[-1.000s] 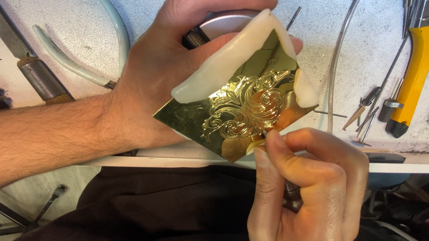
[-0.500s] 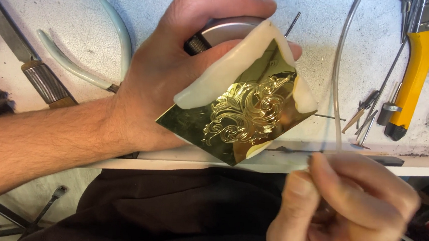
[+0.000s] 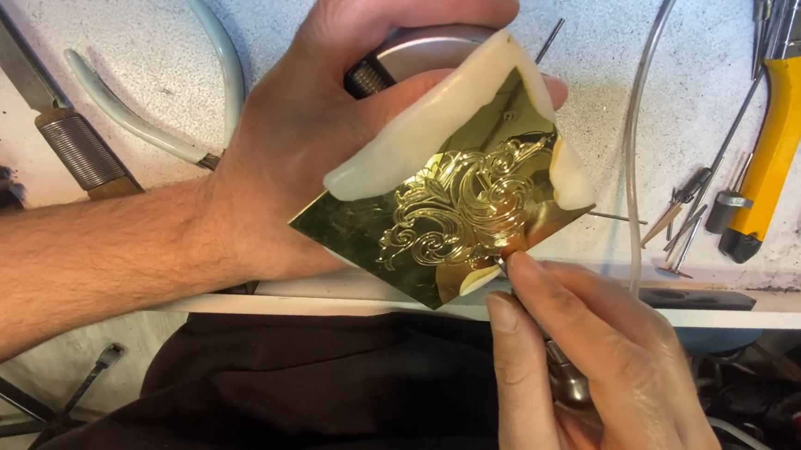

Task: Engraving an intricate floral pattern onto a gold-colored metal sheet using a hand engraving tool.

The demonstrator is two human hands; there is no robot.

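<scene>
The left hand [image 3: 331, 147] grips the shiny gold metal plate [image 3: 447, 219] on its white waxy block [image 3: 425, 134], tilted above the counter [image 3: 108, 12]. The right hand [image 3: 586, 375] pinches a thin metal carving tool [image 3: 563, 369], tip touching the plate's lower edge.

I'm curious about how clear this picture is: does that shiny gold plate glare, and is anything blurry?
In the head view, the engraved brass plate throws bright reflections along its raised scrollwork, yet the pattern stays readable. The left hand holding it and the right hand with the thin tool look sharp. The pale workbench is evenly lit with soft shadows, and the dark area under the bench loses detail.
</scene>
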